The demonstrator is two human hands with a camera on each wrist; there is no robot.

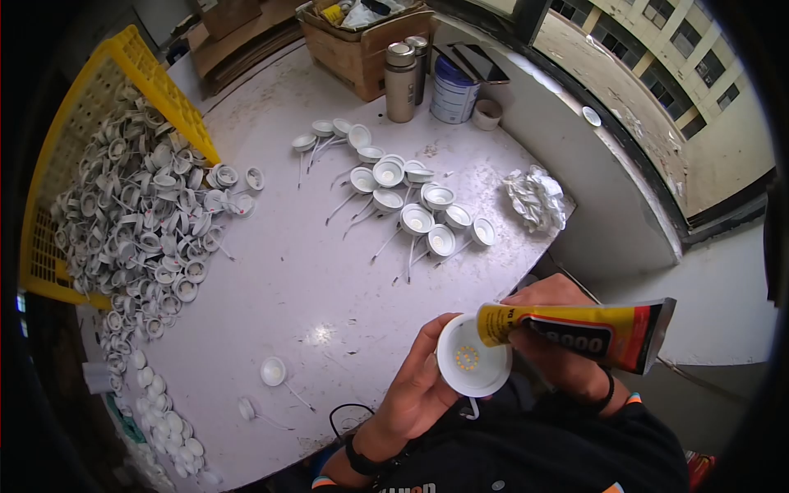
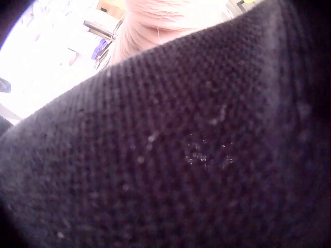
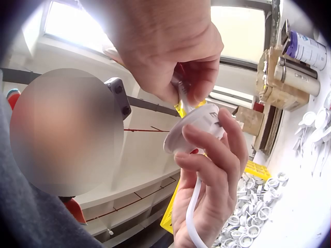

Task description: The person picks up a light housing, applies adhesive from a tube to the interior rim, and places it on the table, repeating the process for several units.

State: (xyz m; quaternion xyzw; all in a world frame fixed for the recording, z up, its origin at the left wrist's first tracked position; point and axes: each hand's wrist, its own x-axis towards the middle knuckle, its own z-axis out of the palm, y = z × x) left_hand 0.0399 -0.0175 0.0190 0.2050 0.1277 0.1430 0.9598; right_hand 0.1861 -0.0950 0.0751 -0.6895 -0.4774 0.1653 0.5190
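My left hand point(image 1: 411, 398) grips a round white LED downlight point(image 1: 493, 370) by its rim. The lamp's dish faces up, with a ring of small yellow LEDs point(image 1: 467, 358) in its middle. From below, the right wrist view shows fingers curled against the lamp's back and a white cable point(image 3: 191, 214) hanging down. My right hand point(image 1: 552, 361) holds a yellow and black glue tube point(image 1: 612, 335), its nozzle end over the lamp's right edge. In the left wrist view, dark knit cloth point(image 2: 165, 139) covers most of the picture and hides the work.
Several white downlights point(image 1: 417, 219) with cables lie mid-table. A yellow crate point(image 1: 49, 255) spills many lamp parts at left; white discs point(image 1: 168, 427) lie below it. Two downlights point(image 1: 273, 371) lie nearer me. Flasks point(image 1: 400, 86), a can point(image 1: 454, 92) and crumpled white wrapping point(image 1: 536, 200) stand behind.
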